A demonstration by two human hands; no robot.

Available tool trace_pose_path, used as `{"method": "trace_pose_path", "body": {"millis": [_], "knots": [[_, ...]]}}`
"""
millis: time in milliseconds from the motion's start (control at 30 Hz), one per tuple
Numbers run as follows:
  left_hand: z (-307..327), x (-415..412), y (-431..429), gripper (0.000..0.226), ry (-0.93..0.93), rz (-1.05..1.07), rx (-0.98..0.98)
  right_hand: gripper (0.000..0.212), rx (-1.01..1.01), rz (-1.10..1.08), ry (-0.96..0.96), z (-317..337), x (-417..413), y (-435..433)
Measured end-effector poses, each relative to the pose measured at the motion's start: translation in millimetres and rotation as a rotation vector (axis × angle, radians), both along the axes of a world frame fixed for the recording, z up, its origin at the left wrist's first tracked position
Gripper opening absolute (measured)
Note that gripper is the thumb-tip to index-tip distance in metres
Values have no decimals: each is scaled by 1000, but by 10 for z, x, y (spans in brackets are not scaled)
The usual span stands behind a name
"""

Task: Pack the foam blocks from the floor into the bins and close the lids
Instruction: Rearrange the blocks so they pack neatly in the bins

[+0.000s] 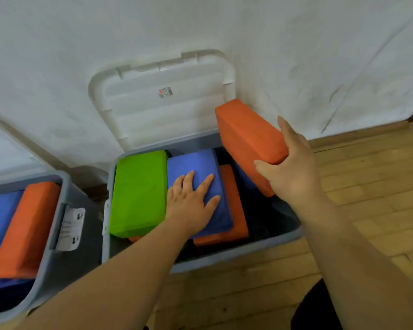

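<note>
Foam blocks lay in two grey bins. The left bin (57,184), at 8 o'clock in the view, held a slanted orange block (26,229) over a blue block (0,215), with a white label (70,228) on its side handle. The centre bin (224,258) stood open, its white lid (162,101) upright at 12 o'clock against the wall (320,55). Inside it, a green block (138,194) lay flat on the 9 o'clock side. A purple-blue block (196,165) sat just beside it, resting on a lower orange block (234,210). The left hand (191,203) lay flat on the purple-blue block, fingers straight and spread, gripping nothing. At 2 o'clock of that bin the right hand (293,167) clamped the held orange block (248,141), thumb on the near face and fingers over the far edge. That block was tilted, its lower corner inside the bin's right end and its upper end above the rim. Wooden floor (367,186) showed at 3 o'clock.
</note>
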State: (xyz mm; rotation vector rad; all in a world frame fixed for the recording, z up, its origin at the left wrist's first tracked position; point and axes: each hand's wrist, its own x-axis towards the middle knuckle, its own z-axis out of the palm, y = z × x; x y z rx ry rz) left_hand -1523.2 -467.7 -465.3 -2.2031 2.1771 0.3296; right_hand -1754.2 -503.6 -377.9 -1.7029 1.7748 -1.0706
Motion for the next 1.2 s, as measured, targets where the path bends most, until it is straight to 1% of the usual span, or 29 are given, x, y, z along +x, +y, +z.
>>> {"method": "trace_pose_path", "body": {"millis": [100,200,267,367,533,633,733,867,1067,1133,1200], "knots": [[-8,-12,42,84,-21,6,-36,100,34,11,63,-76,-72,-57],[-17,-11,39,82,-45,9,-44,98,123,51,89,-202,-93,-58],[-36,-11,40,81,-48,9,-56,99,158,63,63,-276,-106,-60],[-44,1,26,81,-62,3,-59,111,157,55,25,-315,-124,-84],[-59,4,13,81,-61,0,-50,127,213,63,29,-328,-123,-54],[-42,13,5,82,-64,2,-34,131,244,82,34,-307,-157,-38],[-37,0,8,82,-62,2,-29,131,244,108,68,-293,-181,-2],[-54,0,13,81,-78,1,-28,122,169,56,28,-319,-173,30],[-65,-2,25,80,-78,1,-24,83,-128,-36,-48,-184,-135,-22],[-62,-5,24,80,-75,0,-23,76,-158,-32,-34,-161,-141,-25],[-60,-7,27,80,-84,1,-19,74,-149,-19,-6,-192,-136,-32]]}}
